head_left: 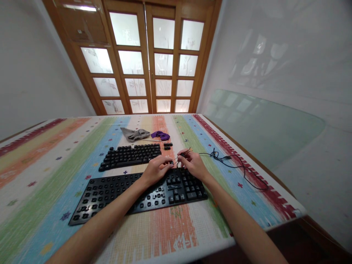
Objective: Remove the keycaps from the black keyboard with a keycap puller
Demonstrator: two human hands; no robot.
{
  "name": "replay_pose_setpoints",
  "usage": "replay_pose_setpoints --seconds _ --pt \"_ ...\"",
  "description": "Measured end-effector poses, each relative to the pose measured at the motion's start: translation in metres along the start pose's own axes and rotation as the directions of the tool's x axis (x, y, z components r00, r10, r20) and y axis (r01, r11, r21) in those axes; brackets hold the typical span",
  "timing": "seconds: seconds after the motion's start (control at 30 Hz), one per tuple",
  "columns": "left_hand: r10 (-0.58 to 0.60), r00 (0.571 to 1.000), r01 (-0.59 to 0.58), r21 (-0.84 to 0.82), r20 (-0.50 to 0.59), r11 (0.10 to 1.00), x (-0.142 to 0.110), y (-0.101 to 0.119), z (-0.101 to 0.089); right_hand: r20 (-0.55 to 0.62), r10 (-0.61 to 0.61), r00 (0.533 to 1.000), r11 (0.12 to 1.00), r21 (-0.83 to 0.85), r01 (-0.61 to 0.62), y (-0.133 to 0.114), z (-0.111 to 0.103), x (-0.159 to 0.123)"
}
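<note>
A black keyboard (110,194) lies across the table in front of me, with bare switches over its left and middle part and keycaps on its right end. Above its back edge, my left hand (158,169) pinches a small black keycap (171,162) at its fingertips. Close beside it, my right hand (192,163) is closed on a thin wire keycap puller (178,157), whose wires reach toward the keycap. Fingers partly cover both small things. Behind the keyboard, loose black keycaps (130,154) stand in rows, with a small group of keycaps (167,146) to their right.
A grey cloth (134,134) and a purple cloth (161,135) lie beyond the loose keycaps. The keyboard's black cable (220,157) is bundled on the right, with a loop near the table edge. A striped tablecloth (90,146) covers the table; a wall stands along its right side.
</note>
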State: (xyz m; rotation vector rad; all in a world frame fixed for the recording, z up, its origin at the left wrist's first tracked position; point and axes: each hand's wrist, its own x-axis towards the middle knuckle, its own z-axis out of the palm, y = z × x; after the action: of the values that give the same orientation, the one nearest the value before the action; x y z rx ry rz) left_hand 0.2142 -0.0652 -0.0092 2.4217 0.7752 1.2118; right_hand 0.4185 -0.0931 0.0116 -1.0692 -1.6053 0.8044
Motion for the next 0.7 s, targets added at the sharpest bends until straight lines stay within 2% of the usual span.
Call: replay_pose_setpoints --seconds 0.17,0.53,0.7 --pt "0.074 0.997 -0.074 0.034 -0.015 0.997 -0.001 -0.003 0.003 -0.019 -0.042 0.999 0.996 -0.082 0.040 0.002 -0.001 0.000" --pt "0.047 0.997 -0.050 0.061 0.054 0.997 0.007 0.000 -0.003 -0.022 -0.083 0.996 0.975 -0.207 0.076 0.002 0.001 -0.001" --pt "0.045 0.996 -0.053 0.096 0.081 0.994 0.016 -0.004 -0.007 -0.079 -0.093 0.993 0.971 -0.229 0.073 0.001 0.000 0.000"
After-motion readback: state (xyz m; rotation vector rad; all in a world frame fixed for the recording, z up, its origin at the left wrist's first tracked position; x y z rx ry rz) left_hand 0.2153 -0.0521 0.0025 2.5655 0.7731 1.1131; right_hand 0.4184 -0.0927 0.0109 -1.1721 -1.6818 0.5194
